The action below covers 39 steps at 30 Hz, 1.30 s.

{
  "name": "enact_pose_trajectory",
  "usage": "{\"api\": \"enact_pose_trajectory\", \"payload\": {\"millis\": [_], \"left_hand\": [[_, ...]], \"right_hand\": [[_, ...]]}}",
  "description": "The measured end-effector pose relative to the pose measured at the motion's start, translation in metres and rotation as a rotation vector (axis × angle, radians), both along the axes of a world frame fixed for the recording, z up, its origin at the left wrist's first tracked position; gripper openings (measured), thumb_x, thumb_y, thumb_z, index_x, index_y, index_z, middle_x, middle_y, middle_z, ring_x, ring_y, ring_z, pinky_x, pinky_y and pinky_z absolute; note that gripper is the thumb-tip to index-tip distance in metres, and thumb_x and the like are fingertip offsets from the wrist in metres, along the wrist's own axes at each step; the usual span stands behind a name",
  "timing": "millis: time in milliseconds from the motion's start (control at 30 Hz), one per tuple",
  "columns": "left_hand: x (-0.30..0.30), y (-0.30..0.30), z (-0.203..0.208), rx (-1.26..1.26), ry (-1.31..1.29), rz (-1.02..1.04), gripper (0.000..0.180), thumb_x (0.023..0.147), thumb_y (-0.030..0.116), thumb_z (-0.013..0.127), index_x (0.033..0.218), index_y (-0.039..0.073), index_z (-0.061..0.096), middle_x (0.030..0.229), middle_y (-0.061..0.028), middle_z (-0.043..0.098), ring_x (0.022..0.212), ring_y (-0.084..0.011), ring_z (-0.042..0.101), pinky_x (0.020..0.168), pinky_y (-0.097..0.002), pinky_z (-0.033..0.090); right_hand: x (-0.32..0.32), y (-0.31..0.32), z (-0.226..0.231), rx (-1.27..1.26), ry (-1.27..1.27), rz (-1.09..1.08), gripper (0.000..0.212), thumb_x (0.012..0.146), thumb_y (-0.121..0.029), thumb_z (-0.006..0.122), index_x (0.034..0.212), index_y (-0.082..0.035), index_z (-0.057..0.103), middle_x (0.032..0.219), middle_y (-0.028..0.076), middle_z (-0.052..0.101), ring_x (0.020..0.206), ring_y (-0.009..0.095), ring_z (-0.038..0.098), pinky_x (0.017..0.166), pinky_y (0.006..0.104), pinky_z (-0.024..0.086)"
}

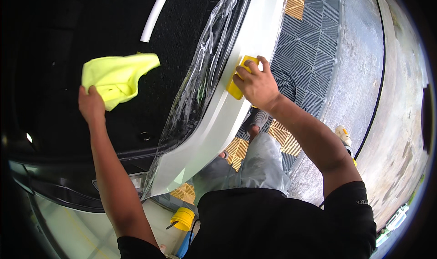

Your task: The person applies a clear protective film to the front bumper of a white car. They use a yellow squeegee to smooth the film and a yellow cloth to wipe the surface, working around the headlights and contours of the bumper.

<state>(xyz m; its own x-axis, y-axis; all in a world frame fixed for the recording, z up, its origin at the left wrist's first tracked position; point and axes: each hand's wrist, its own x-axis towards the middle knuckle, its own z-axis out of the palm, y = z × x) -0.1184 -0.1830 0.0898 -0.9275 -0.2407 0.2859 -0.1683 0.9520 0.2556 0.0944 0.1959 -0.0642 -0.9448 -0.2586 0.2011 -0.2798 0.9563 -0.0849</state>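
The right hand [257, 83] pressed a flat yellow plastic squeegee [237, 82] against the glossy white car bumper panel [214, 122], its grip closed over the tool with the fingers curled across the top edge. The squeegee sat at about one o'clock from the picture's middle, touching the panel just beside the wrinkled clear plastic film [207, 68] that ran along the panel's inner edge. The left hand [91, 105], at about nine o'clock, held a crumpled bright yellow-green microfibre cloth [117, 77], its grip pinched on the cloth's lower corner, raised over the black carpeted boot floor [150, 95]. The two hands were well apart. At six o'clock, by the person's grey trousers, stood a small yellow plastic bucket [183, 218]. Grey and orange grid floor tiles [314, 36] lay at one o'clock beyond the panel.
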Motion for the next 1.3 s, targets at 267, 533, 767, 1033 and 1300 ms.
{"api": "enact_pose_trajectory", "payload": {"millis": [267,533,767,1033,1300], "left_hand": [[0.072,-0.017,0.159,0.943,0.313,-0.221,0.038,0.099,0.019,0.054,0.128,-0.005,0.053,0.126,-0.0172,0.058,0.115,-0.0252,0.059,0.100,-0.0359,0.045],[0.266,0.070,-0.006,-0.384,-0.687,-1.221,0.024,0.076,0.023,0.067,0.091,0.005,0.068,0.109,-0.0137,0.058,0.111,-0.0330,0.052,0.106,-0.0530,0.035],[0.284,0.095,-0.144,-0.364,-0.439,-1.253,0.071,0.082,0.029,0.064,0.144,0.002,0.043,0.155,-0.0294,0.026,0.138,-0.0518,0.032,0.110,-0.0559,0.033],[0.151,0.314,-0.186,-0.301,-0.157,-1.173,0.070,0.085,0.031,0.064,0.144,0.002,0.042,0.152,-0.0300,0.029,0.139,-0.0550,0.024,0.108,-0.0603,0.030],[0.029,0.486,-0.221,-0.269,0.128,-0.859,0.059,0.089,0.026,0.058,0.143,0.006,0.046,0.153,-0.0205,0.033,0.140,-0.0460,0.029,0.117,-0.0536,0.019]], "right_hand": [[0.088,-0.148,-0.014,-0.114,-0.013,0.177,0.038,0.087,-0.026,0.055,0.124,-0.020,0.063,0.125,0.004,0.051,0.117,0.027,0.043,0.100,0.0495,0.037],[0.020,0.017,0.031,-0.152,-0.194,-0.457,0.031,0.085,-0.012,0.057,0.112,-0.020,0.070,0.115,0.002,0.061,0.112,0.023,0.051,0.099,0.0438,0.039],[0.280,0.069,0.019,-0.707,-0.068,-1.269,0.034,0.086,-0.006,0.055,0.119,-0.001,0.062,0.113,0.017,0.063,0.105,0.035,0.062,0.094,0.0393,0.047],[0.333,0.020,-0.013,-0.991,-0.420,-1.268,0.032,0.082,0.000,0.060,0.114,-0.001,0.065,0.107,0.016,0.064,0.102,0.033,0.062,0.089,0.0383,0.049],[0.302,0.149,-0.006,-0.852,-0.299,-1.101,0.031,0.090,-0.003,0.056,0.120,0.001,0.061,0.113,0.015,0.064,0.107,0.026,0.061,0.094,0.0339,0.047]]}}
